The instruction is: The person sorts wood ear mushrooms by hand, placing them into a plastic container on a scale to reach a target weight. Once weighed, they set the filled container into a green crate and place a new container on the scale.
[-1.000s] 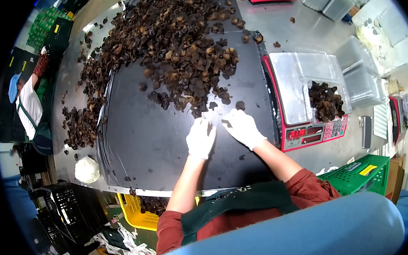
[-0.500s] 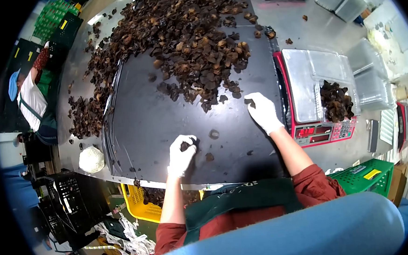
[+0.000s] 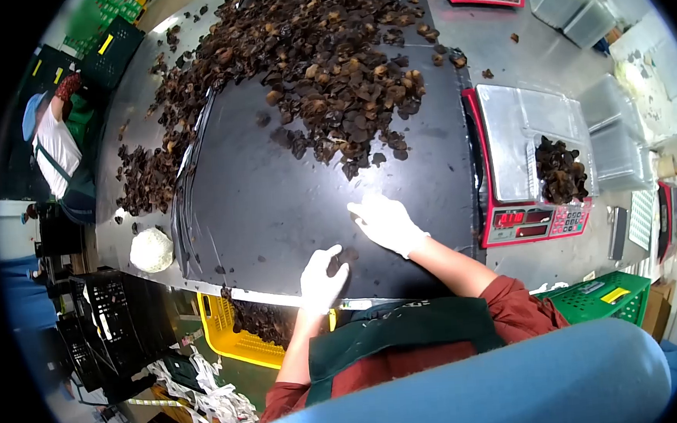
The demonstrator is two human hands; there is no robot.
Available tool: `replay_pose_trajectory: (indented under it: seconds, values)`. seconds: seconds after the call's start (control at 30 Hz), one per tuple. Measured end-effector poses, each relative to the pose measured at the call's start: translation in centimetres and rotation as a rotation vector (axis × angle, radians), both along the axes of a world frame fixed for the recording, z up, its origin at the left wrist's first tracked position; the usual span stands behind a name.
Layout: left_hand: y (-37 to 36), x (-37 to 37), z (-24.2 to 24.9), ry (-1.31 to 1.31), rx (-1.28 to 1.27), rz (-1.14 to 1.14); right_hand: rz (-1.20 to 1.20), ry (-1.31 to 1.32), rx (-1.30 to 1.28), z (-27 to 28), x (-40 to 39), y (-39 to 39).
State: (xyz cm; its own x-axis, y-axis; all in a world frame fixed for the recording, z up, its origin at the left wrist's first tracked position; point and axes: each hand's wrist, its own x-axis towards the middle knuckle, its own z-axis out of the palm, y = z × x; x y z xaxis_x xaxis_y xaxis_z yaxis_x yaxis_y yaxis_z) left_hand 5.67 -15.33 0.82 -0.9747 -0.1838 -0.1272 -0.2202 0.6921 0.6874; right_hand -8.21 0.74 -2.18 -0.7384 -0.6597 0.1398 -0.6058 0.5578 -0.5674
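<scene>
A large heap of dark brown, curled wood ear mushrooms [image 3: 339, 95] is spread over the black sheet [image 3: 236, 187] on the metal table. My left hand [image 3: 323, 281], in a white glove, is low over the sheet near its front edge. Its thumb and fingers are curved but apart, beside a small loose mushroom piece [image 3: 349, 255]. My right hand [image 3: 392, 222], also gloved, reaches left across the sheet below the heap's tip. Its fingers are drawn together near the surface; whatever they hold is hidden.
Right of the sheet, a red scale [image 3: 525, 223] bears a clear tub of mushrooms [image 3: 561, 171]. Empty clear tubs [image 3: 614, 148] stand beyond it. A whitish ball [image 3: 152, 250] sits at left, above a yellow crate [image 3: 222, 339]. Another person [image 3: 60, 155] works at far left.
My right hand has moved left and nearer to me, towards my left hand. My left hand has shifted right and closer to the table edge, and its fingers have parted. The view has shifted slightly.
</scene>
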Motion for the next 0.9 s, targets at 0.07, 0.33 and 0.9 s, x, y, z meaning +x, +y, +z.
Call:
replay_pose_trajectory:
  seconds: [0.07, 0.33, 0.9]
  values:
    - [0.2, 0.3, 0.1, 0.016, -0.029, 0.011, 0.02, -0.043, -0.027, -0.9, -0.4, -0.1]
    - [2.4, -0.9, 0.4, 0.192, 0.365, 0.29, -0.097, -0.832, -0.456, 2.2, 1.0, 2.7]
    - [12.3, -3.4, 0.5, 0.181, -0.149, -0.287, -0.562, -1.147, -1.34, 2.7, 8.0, 6.2]
